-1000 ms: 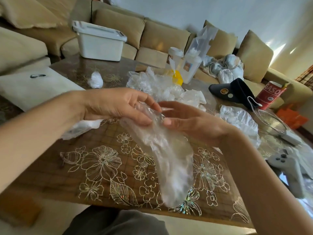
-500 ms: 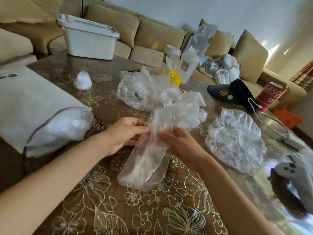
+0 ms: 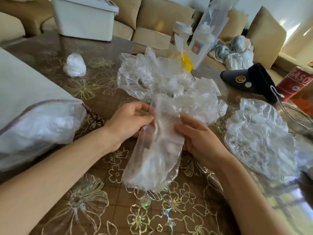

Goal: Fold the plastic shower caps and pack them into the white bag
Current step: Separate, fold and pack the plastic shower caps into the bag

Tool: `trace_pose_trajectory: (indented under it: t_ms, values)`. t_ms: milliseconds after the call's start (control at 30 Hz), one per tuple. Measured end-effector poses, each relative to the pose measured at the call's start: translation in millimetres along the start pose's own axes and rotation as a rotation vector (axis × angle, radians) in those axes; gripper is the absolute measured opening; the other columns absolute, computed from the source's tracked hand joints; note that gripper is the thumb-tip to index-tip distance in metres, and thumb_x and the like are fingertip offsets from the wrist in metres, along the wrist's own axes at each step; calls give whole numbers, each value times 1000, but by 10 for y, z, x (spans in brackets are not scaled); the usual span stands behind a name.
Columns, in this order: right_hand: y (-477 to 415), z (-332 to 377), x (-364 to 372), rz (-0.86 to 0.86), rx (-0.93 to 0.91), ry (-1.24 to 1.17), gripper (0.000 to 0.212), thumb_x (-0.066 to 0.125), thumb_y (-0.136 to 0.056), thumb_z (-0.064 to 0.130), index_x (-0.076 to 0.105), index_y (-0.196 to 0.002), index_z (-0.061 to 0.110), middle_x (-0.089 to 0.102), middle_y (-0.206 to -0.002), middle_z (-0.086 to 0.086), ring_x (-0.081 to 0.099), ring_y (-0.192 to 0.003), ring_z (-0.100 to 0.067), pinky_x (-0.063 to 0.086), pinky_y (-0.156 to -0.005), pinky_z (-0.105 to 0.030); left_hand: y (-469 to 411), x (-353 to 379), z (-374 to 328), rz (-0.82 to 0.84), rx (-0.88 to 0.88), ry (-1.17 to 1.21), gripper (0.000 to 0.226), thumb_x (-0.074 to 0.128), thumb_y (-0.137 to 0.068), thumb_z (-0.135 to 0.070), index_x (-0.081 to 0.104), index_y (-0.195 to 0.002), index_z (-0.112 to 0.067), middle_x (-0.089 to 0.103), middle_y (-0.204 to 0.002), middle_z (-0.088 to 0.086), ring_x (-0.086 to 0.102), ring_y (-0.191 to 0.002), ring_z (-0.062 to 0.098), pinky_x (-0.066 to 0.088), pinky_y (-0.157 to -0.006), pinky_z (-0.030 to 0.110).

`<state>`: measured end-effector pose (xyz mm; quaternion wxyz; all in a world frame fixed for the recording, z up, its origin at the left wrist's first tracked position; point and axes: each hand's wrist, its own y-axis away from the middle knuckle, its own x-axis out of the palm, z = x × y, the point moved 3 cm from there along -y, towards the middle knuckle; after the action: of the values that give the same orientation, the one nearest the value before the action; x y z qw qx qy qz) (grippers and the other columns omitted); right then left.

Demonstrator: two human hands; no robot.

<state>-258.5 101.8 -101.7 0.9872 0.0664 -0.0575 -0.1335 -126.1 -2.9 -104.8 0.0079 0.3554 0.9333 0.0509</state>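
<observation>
- The table (image 3: 101, 209), covered in a brown cloth printed with shiny outlined flowers, fills most of the view.
- The white bag (image 3: 25, 89) lies on its side at the table's left edge, its open mouth facing the middle and stuffed with crumpled clear plastic.
- A loose pile of shower caps (image 3: 149, 78) sits mid-table, just beyond the hands.
- One spread shower cap (image 3: 259, 138) lies flat to the right, apart from the pile.
- The folded shower cap (image 3: 152, 158), gathered into a long narrow strip, hangs between the hands with its lower end near the cloth.
- The left hand (image 3: 130, 121) pinches the strip's upper left edge between thumb and fingertips.
- The right hand (image 3: 199, 138) grips the strip's right edge, fingers curled against the plastic.
- A small balled shower cap (image 3: 74, 65) rests alone on the far left of the table.
</observation>
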Motion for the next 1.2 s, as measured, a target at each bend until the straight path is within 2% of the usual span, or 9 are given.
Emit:
trace_pose_trajectory:
  t_ms: [100, 233, 333, 467, 634, 800, 967, 1067, 1200]
  values:
    - [17, 13, 14, -30, -9, -44, 42, 40, -95, -2, 76, -80, 15, 73, -84, -7, 69, -72, -16, 58, -62, -25, 13, 6, -6, -17, -42, 2, 15, 55, -90, -5, 63, -81, -13, 65, -74, 3, 61, -61, 8, 46, -47, 18]
    - [76, 52, 58, -42, -57, 65, 55, 38, -95, -5, 77, -67, 23, 73, -80, 3, 66, -69, -9, 55, -59, -21, 57, 28, -36, 171, -266, 376, 19, 41, -94, -22, 54, -97, -8, 55, -75, 10, 54, -61, 18, 49, -53, 26]
    - [106, 68, 63, -62, -116, 169, 58, 37, -95, -7, 77, -67, 24, 73, -81, 6, 63, -69, -7, 52, -59, -19, 102, 22, -46, 384, -359, 322, 54, 52, -81, -49, 60, -109, -3, 61, -82, 12, 61, -68, 23, 56, -62, 32]
    - [148, 128, 90, -90, -228, 278, 54, 37, -93, -10, 76, -73, 22, 73, -85, 5, 65, -82, -10, 52, -73, -22, 167, 54, -93, 581, -367, 205, 32, 69, -79, -24, 69, -106, -8, 68, -92, 9, 64, -79, 19, 54, -81, 33]
    - [223, 181, 77, -186, -292, 374, 48, 48, -80, 0, 60, -115, 31, 64, -109, 5, 59, -92, -9, 48, -76, -20, 140, 33, -65, 422, -381, 215, 15, 62, -69, -9, 66, -83, -7, 70, -72, 6, 67, -58, 12, 55, -55, 21]
    - [372, 151, 383, -132, -627, 1225, 91, 55, -62, 0, 24, -141, 35, 22, -143, 6, 19, -134, -11, 11, -112, -20, 96, -73, -109, 244, -304, 323, 10, 59, -80, -6, 63, -89, -5, 69, -68, 4, 65, -55, 10, 55, -52, 20]
    - [300, 70, 430, -167, -791, 1362, 78, 79, -60, 2, 42, -125, 24, 52, -119, 3, 39, -113, -16, 27, -96, -28, 45, -124, -107, 154, -293, 296, 8, 59, -86, -2, 63, -88, -8, 69, -65, 2, 65, -55, 10, 54, -54, 21]
    - [316, 62, 430, -210, -807, 1245, 58, 69, -68, 7, 48, -117, 27, 56, -95, 9, 41, -97, -11, 31, -86, -28, 58, -128, -120, 140, -276, 285, 10, 60, -85, 0, 63, -88, -9, 70, -65, 2, 66, -55, 9, 54, -54, 21]
    - [257, 16, 391, -152, -604, 1039, 25, 61, -75, 32, 67, -99, 37, 48, -93, 16, 36, -97, -6, 37, -89, -32, 54, -156, -129, 124, -221, 232, 13, 60, -86, 0, 61, -95, -9, 69, -73, 4, 66, -60, 11, 55, -56, 22]
